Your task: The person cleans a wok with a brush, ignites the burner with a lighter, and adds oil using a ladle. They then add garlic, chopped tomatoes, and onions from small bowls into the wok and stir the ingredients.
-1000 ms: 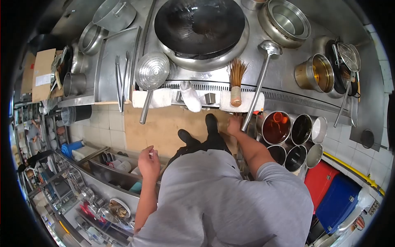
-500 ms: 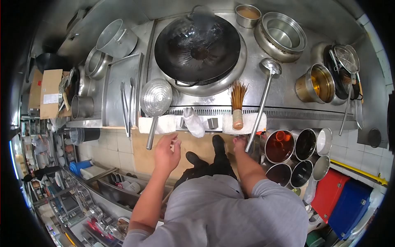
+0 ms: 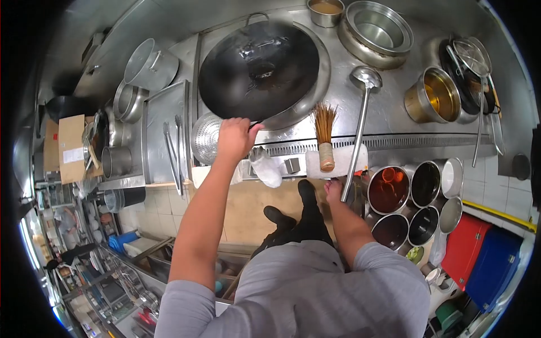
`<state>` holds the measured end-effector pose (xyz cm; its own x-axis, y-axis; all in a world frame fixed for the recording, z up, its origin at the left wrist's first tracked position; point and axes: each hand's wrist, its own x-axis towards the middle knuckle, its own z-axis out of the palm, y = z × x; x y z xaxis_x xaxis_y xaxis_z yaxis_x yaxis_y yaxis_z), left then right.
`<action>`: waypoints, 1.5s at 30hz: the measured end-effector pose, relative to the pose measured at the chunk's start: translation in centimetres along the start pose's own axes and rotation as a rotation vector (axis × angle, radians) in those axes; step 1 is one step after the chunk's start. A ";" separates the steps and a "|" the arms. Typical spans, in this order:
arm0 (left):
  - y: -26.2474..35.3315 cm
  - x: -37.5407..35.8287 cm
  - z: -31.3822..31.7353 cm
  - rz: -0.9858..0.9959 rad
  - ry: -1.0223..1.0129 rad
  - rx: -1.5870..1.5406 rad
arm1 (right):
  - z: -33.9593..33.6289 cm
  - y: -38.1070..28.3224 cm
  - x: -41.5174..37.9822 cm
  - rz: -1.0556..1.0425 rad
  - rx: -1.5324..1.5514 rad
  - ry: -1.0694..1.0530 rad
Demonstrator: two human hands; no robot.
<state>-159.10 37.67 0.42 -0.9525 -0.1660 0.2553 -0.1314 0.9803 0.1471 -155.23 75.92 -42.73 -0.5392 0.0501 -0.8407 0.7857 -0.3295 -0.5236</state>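
My left hand (image 3: 238,138) is closed on the near handle of a big black wok (image 3: 259,79), which sits tilted on its round burner ring. Under and left of that hand lies a perforated skimmer (image 3: 206,135), its handle hidden by my arm. My right hand (image 3: 335,190) is low at the stove's front edge, beside the handle end of a steel ladle (image 3: 360,127). Its fingers are curled, and what they hold, if anything, does not show. A bamboo wok brush (image 3: 325,135) and a crumpled white cloth (image 3: 265,169) lie between my hands.
Tongs (image 3: 172,152) rest on a steel tray at left. At right stand a pot of yellow oil (image 3: 434,101) and several sauce containers (image 3: 389,188). A nested steel pot (image 3: 376,34) and a small pan of brown liquid (image 3: 326,11) are behind.
My left hand has moved forward from in front of the counter and taken hold of the wok's handle. The wok has shifted and tilted. My right hand stays near the front edge.
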 end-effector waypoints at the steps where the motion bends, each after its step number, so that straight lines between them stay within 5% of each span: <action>1: 0.1 -0.8 -0.3 0.029 0.047 -0.002 | 0.5 -0.3 -0.5 0.006 0.006 0.055; 8: -2.4 -7.6 -4.7 -0.010 0.065 -0.035 | 0.8 -0.9 -1.2 -0.020 0.105 -0.068; 15: -6.9 -9.9 -9.2 0.117 -0.011 -0.034 | 1.9 -1.4 -1.2 0.006 0.165 0.056; 29: -11.3 -12.3 -9.4 0.059 -0.051 -0.071 | 2.7 -2.0 -2.6 -0.057 -0.013 0.064; 41: -11.7 -11.8 -10.2 0.091 -0.079 -0.043 | 2.6 -0.6 -1.8 -0.059 0.259 0.070; 45: -11.6 -11.9 -10.1 0.084 -0.079 -0.038 | 1.3 0.7 0.0 -0.031 0.121 0.065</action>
<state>-143.49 27.20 5.35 -0.9786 -0.0727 0.1927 -0.0408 0.9856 0.1643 -155.07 74.47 -42.88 -0.5390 0.1220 -0.8334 0.7243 -0.4379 -0.5326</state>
